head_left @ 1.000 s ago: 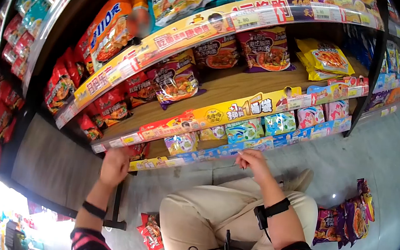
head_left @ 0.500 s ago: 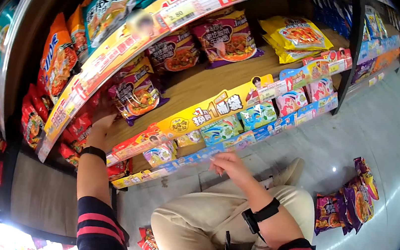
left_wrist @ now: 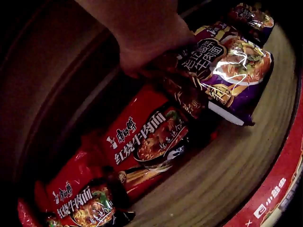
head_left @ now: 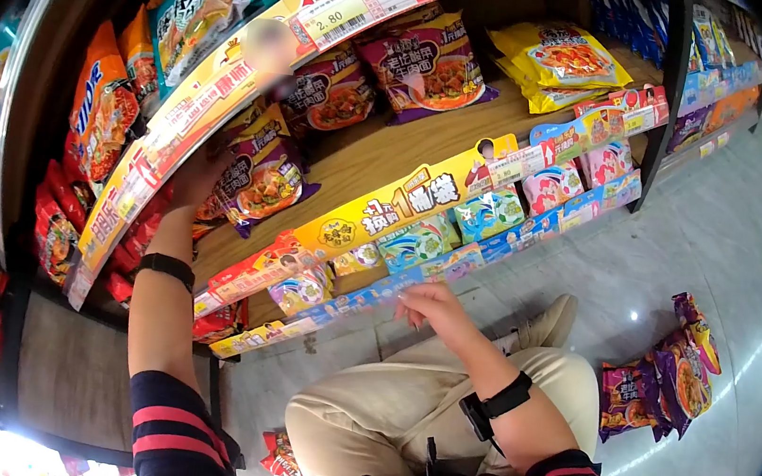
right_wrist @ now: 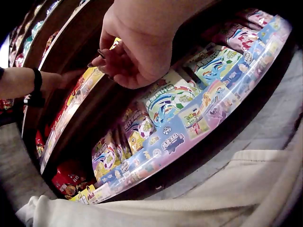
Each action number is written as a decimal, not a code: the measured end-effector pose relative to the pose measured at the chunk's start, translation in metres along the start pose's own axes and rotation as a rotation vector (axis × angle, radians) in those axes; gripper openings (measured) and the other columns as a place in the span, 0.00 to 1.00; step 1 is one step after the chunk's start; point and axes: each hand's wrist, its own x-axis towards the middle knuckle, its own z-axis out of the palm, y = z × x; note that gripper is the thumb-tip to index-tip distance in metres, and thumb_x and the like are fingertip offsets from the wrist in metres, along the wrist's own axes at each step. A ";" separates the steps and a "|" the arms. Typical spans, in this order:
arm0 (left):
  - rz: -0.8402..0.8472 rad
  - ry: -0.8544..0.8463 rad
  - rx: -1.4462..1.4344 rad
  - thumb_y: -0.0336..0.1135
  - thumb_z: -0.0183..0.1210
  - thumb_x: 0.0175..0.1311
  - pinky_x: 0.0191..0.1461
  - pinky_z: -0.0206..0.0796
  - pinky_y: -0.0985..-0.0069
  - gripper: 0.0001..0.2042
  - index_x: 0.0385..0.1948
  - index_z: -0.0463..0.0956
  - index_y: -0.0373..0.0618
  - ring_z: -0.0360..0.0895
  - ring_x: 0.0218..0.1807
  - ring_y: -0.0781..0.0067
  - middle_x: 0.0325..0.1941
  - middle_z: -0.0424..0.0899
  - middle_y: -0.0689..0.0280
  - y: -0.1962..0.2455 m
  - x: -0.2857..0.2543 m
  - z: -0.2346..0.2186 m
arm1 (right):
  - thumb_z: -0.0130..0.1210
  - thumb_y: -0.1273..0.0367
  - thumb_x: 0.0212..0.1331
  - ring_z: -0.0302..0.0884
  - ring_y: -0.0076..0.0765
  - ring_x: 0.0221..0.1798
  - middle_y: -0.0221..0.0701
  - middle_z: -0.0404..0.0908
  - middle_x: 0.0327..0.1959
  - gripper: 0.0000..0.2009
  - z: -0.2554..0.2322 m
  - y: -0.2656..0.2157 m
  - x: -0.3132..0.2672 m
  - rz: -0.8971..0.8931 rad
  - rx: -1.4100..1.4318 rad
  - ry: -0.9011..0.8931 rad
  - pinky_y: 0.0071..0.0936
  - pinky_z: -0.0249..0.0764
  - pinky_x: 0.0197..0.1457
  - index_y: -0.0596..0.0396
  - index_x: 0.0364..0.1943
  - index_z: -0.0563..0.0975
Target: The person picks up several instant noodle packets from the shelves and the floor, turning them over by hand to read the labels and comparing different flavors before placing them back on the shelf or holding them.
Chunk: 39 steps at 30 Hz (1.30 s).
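My left hand [head_left: 195,185] reaches into the middle shelf, under the upper price strip, beside a purple noodle packet [head_left: 260,176]. In the left wrist view the hand [left_wrist: 151,49] is right at that packet's left end, its fingertips hidden in shadow and behind packaging. I cannot tell whether it grips the packet. Red noodle packets [left_wrist: 147,135] lie just below the hand there. My right hand [head_left: 433,305] hovers before the lowest shelf's small colourful packets [right_wrist: 173,97], fingers loosely curled, holding nothing.
More purple packets [head_left: 429,65] and yellow packets [head_left: 564,61] lie farther right on the shelf. A raised yellow promotional strip [head_left: 384,210] edges it. Purple packets [head_left: 668,383] lie on the floor right of my legs, a red packet [head_left: 285,464] to their left.
My left hand has gone from the lower shelf's front edge up and into the middle shelf beside the purple packet. The head view has shifted. My right hand stays before the lowest shelf.
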 end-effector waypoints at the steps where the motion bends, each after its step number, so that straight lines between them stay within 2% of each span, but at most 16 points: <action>1: -0.057 -0.046 0.106 0.36 0.53 0.51 0.52 0.56 0.73 0.29 0.55 0.52 0.41 0.64 0.52 0.64 0.54 0.64 0.59 0.011 -0.001 -0.003 | 0.44 0.67 0.53 0.62 0.18 0.18 0.25 0.68 0.13 0.13 0.001 -0.001 0.000 -0.002 0.002 -0.001 0.16 0.60 0.24 0.59 0.18 0.74; 3: -0.112 -0.091 0.214 0.37 0.54 0.51 0.52 0.56 0.73 0.28 0.54 0.53 0.40 0.64 0.52 0.64 0.54 0.64 0.59 0.017 -0.001 -0.005 | 0.44 0.67 0.53 0.62 0.18 0.18 0.25 0.68 0.13 0.13 0.001 -0.003 -0.002 0.007 0.006 0.001 0.16 0.60 0.24 0.59 0.18 0.74; 5: -0.072 -0.105 0.132 0.39 0.60 0.41 0.56 0.53 0.71 0.32 0.51 0.58 0.41 0.62 0.54 0.61 0.52 0.65 0.56 0.019 0.000 -0.005 | 0.44 0.67 0.53 0.62 0.18 0.18 0.25 0.67 0.13 0.13 0.000 -0.002 -0.001 0.001 0.007 -0.002 0.16 0.60 0.24 0.59 0.18 0.74; 8: 0.012 -0.127 0.240 0.40 0.63 0.37 0.55 0.53 0.71 0.35 0.51 0.58 0.39 0.62 0.53 0.60 0.50 0.66 0.56 0.029 0.000 -0.008 | 0.44 0.67 0.52 0.62 0.18 0.18 0.25 0.67 0.13 0.12 0.002 -0.003 -0.001 -0.007 0.008 0.007 0.16 0.60 0.24 0.59 0.18 0.74; 11: 0.024 -0.111 0.352 0.39 0.64 0.36 0.52 0.56 0.76 0.34 0.49 0.58 0.38 0.65 0.49 0.65 0.47 0.67 0.57 0.074 -0.010 -0.013 | 0.44 0.66 0.52 0.61 0.17 0.17 0.24 0.68 0.13 0.13 0.002 -0.003 -0.001 -0.022 0.009 0.017 0.16 0.60 0.23 0.59 0.17 0.74; 16: -0.066 -0.436 0.237 0.42 0.63 0.36 0.49 0.58 0.73 0.33 0.46 0.60 0.37 0.67 0.45 0.63 0.45 0.69 0.57 0.047 -0.003 -0.006 | 0.45 0.66 0.51 0.61 0.17 0.17 0.24 0.68 0.13 0.13 0.000 -0.002 0.000 -0.039 -0.013 0.003 0.17 0.61 0.22 0.58 0.17 0.74; 18: -0.684 -0.836 -0.002 0.43 0.62 0.36 0.47 0.60 0.72 0.32 0.45 0.60 0.36 0.69 0.43 0.61 0.42 0.71 0.55 0.080 -0.006 -0.007 | 0.45 0.66 0.51 0.61 0.17 0.17 0.24 0.68 0.12 0.13 0.000 -0.001 0.000 -0.042 -0.014 0.005 0.17 0.61 0.22 0.58 0.17 0.75; 19: -0.685 -0.832 0.001 0.43 0.62 0.36 0.47 0.60 0.72 0.32 0.45 0.60 0.36 0.69 0.43 0.61 0.42 0.71 0.55 0.074 -0.007 -0.007 | 0.45 0.66 0.51 0.61 0.17 0.17 0.24 0.68 0.12 0.13 0.000 0.000 0.000 -0.046 -0.013 0.002 0.17 0.61 0.22 0.58 0.17 0.75; 22: -0.294 -0.501 0.404 0.43 0.60 0.35 0.42 0.63 0.73 0.28 0.42 0.65 0.38 0.71 0.36 0.56 0.34 0.74 0.52 0.083 -0.018 -0.008 | 0.45 0.66 0.51 0.61 0.18 0.17 0.24 0.67 0.11 0.13 -0.002 -0.003 -0.001 -0.059 -0.014 0.010 0.17 0.60 0.22 0.58 0.17 0.75; 27: -0.490 -0.468 0.449 0.41 0.62 0.32 0.41 0.62 0.72 0.30 0.43 0.65 0.39 0.72 0.37 0.59 0.36 0.74 0.54 0.117 -0.039 -0.033 | 0.46 0.66 0.51 0.61 0.18 0.17 0.24 0.67 0.11 0.12 -0.004 -0.004 -0.004 -0.024 0.022 0.047 0.16 0.60 0.23 0.58 0.16 0.74; 29: -0.259 -0.210 0.234 0.38 0.62 0.32 0.40 0.63 0.73 0.29 0.42 0.65 0.38 0.73 0.34 0.61 0.33 0.75 0.56 0.112 -0.052 -0.040 | 0.46 0.66 0.51 0.62 0.17 0.18 0.24 0.68 0.13 0.11 -0.005 -0.003 -0.004 -0.023 0.023 0.025 0.15 0.60 0.24 0.57 0.19 0.75; 31: -0.158 -0.183 0.148 0.35 0.62 0.31 0.41 0.63 0.72 0.28 0.41 0.65 0.38 0.73 0.36 0.62 0.34 0.75 0.58 0.117 -0.062 -0.043 | 0.47 0.65 0.51 0.63 0.17 0.19 0.24 0.69 0.14 0.11 -0.004 -0.002 -0.003 -0.024 0.023 0.007 0.14 0.60 0.25 0.57 0.21 0.75; 33: 0.021 -0.116 0.100 0.35 0.62 0.31 0.41 0.63 0.70 0.26 0.39 0.66 0.39 0.72 0.36 0.59 0.33 0.75 0.57 0.135 -0.078 -0.039 | 0.47 0.64 0.51 0.68 0.18 0.27 0.26 0.73 0.26 0.11 -0.001 -0.001 -0.002 0.027 0.020 -0.031 0.15 0.62 0.31 0.55 0.35 0.72; 35: 0.232 -0.091 0.446 0.36 0.64 0.30 0.39 0.64 0.69 0.25 0.36 0.67 0.40 0.72 0.34 0.56 0.31 0.74 0.57 0.158 -0.101 -0.032 | 0.49 0.62 0.50 0.68 0.20 0.34 0.28 0.72 0.33 0.16 0.005 -0.008 -0.008 0.030 0.063 -0.035 0.16 0.63 0.36 0.54 0.41 0.69; 37: 0.446 -0.069 0.495 0.38 0.66 0.28 0.37 0.63 0.67 0.27 0.36 0.67 0.42 0.71 0.33 0.55 0.29 0.74 0.56 0.173 -0.123 -0.026 | 0.51 0.59 0.48 0.69 0.22 0.40 0.30 0.71 0.41 0.21 0.009 -0.013 -0.009 0.038 0.107 -0.040 0.18 0.64 0.41 0.54 0.47 0.66; 39: 0.207 -0.262 0.331 0.37 0.66 0.29 0.40 0.63 0.69 0.28 0.39 0.66 0.41 0.72 0.36 0.58 0.32 0.74 0.56 0.196 -0.142 -0.028 | 0.52 0.65 0.49 0.67 0.30 0.48 0.31 0.66 0.48 0.26 0.013 -0.011 -0.008 -0.221 0.329 -0.195 0.28 0.61 0.51 0.51 0.54 0.59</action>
